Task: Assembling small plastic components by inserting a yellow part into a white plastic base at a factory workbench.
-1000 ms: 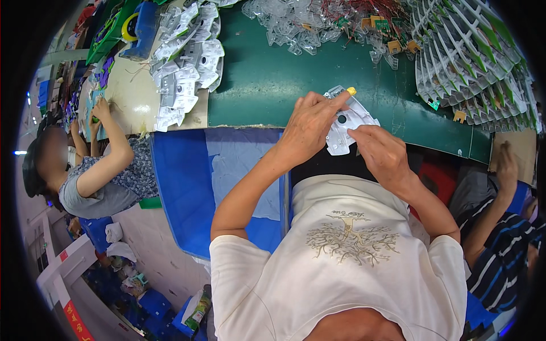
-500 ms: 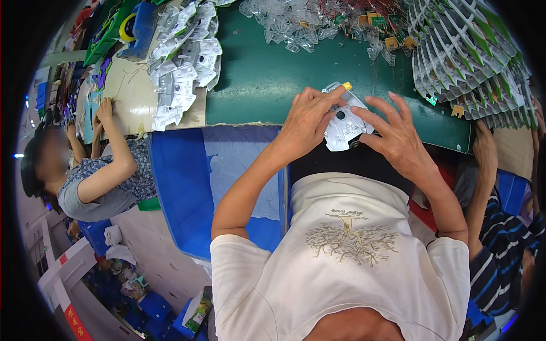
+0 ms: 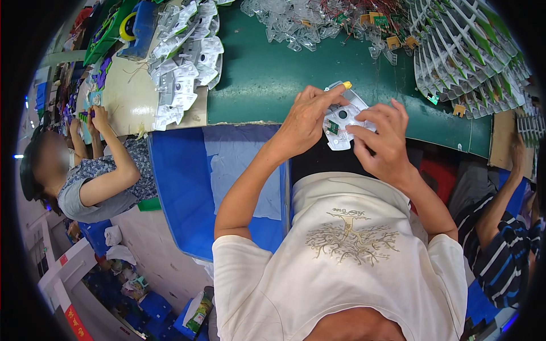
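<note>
Over the near edge of the green table, my left hand (image 3: 307,118) grips a white plastic shell (image 3: 344,124) by its left side. The shell has a round dark hole in its middle. A yellow wrap (image 3: 347,85) is at the tip of my left index finger. On the shell's lower left lies a small green circuit board (image 3: 333,127). My right hand (image 3: 382,138) is closed at the shell's right side, fingers bent and touching its face; whether a small part is between them cannot be seen.
White shells stand stacked on the left (image 3: 185,85), with more grey-green shells (image 3: 466,51) at right. Clear plastic parts (image 3: 290,25) and red wires (image 3: 355,11) lie at the back of the green table (image 3: 256,85). A blue bin (image 3: 182,199) sits below. People work on both sides.
My right fingers have drawn in from spread to bent against the shell. The small green board now shows on it. The person at right has shifted an arm away from the table edge.
</note>
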{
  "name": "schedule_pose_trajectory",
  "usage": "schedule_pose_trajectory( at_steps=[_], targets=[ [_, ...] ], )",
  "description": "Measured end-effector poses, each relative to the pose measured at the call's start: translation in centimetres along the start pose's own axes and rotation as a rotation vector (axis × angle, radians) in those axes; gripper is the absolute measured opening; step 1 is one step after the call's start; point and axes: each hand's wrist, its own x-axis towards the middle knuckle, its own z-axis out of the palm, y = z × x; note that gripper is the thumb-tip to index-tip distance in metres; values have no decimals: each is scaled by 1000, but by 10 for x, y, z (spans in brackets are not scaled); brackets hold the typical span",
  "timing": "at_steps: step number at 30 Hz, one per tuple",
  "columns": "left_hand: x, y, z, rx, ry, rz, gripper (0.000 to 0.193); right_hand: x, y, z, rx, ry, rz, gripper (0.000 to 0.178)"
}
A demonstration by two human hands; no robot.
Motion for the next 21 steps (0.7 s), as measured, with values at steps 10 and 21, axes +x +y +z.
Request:
schedule_pose_trajectory(
  at_steps=[10,21],
  targets=[
    [3,7,2,27,25,-24,45,-24,21,11,166,141,329,15],
    [19,17,3,94,121,-61,21,-190,84,-106,-249,525,707,9]
  ],
)
